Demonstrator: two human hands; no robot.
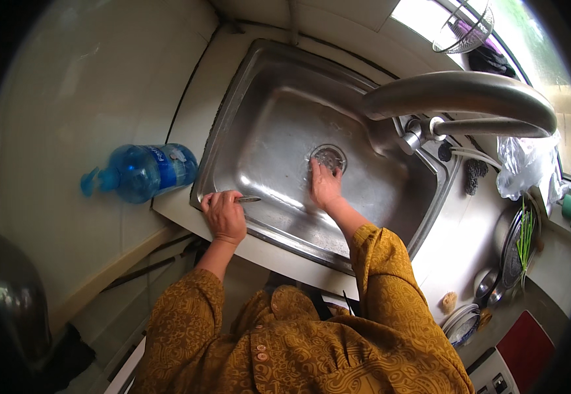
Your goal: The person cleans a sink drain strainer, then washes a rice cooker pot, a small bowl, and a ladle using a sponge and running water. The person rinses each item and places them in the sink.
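My left hand point(225, 215) is at the near left corner of the stainless steel sink point(285, 130), closed around a slim metal utensil point(249, 199). Only the utensil's tip shows past my fingers, so its kind cannot be told. Down in the basin, my right hand point(326, 188) reaches to the drain strainer point(331, 158). Its fingers are apart at the strainer's near left edge, and nothing shows between them. The basin floor looks wet. Above the sink's right side arches a metal faucet point(458, 93), its spout end clear of both hands.
A blue pump bottle point(152, 171) stands left of the sink. On the right counter are a dark scrubber point(474, 176), a clear plastic bag point(524, 165), pans with green stalks point(525, 236) and stacked dishes point(463, 322). A wire strainer point(465, 29) is by the window.
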